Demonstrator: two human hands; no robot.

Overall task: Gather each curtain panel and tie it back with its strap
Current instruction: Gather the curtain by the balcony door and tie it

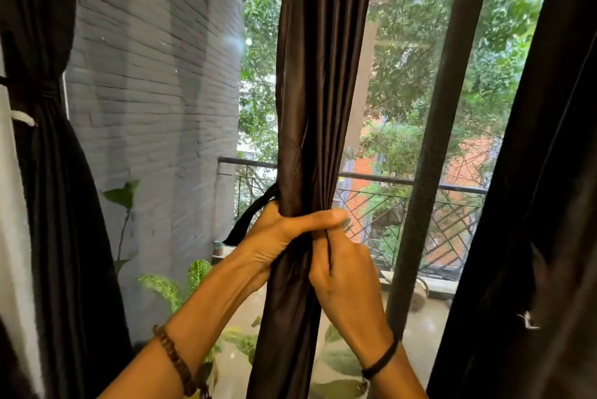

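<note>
The left hand [277, 237] grips the gathered middle curtain panel [319, 75], thumb across its front. The right hand [342, 272], touching just below, pinches one thin end of the strap [252, 217]; the other end hangs left.

Centre stage, the gathered dark brown satin curtain panel [310, 108], glossy with paler streaks, and a black fabric strap [248, 217] beside it. Behind, a grey painted brick wall [155, 75], a black metal railing [381, 214] in diagonal lattice, a green leafy plant [197, 272] speckled cream.
</note>
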